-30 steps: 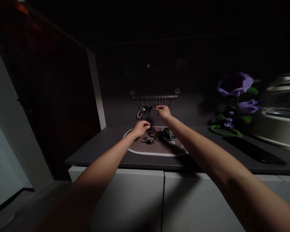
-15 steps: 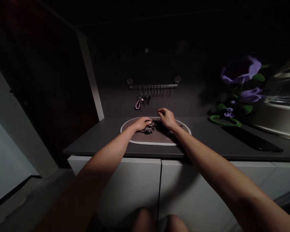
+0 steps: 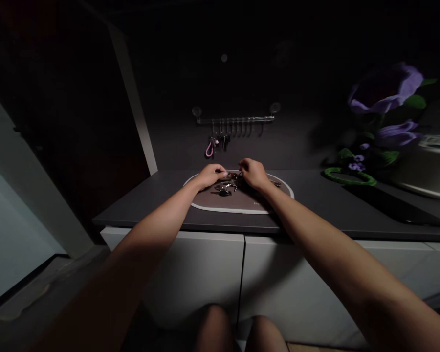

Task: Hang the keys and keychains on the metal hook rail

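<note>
I see my L hand (image 3: pixel 209 176) part-curled beside loose keys (image 3: pixel 225 192) on the oval mat (image 3: pixel 234 203); can't tell if it grips any. R hand (image 3: pixel 254 173), fingers bent, is nr mat's back edge, hold hidden from cam. Pink loop (image 3: pixel 209 149) hangs below hook rail (image 3: pixel 238 119).

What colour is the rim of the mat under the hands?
The rim of the mat is white; it shows best in the head view.
</note>
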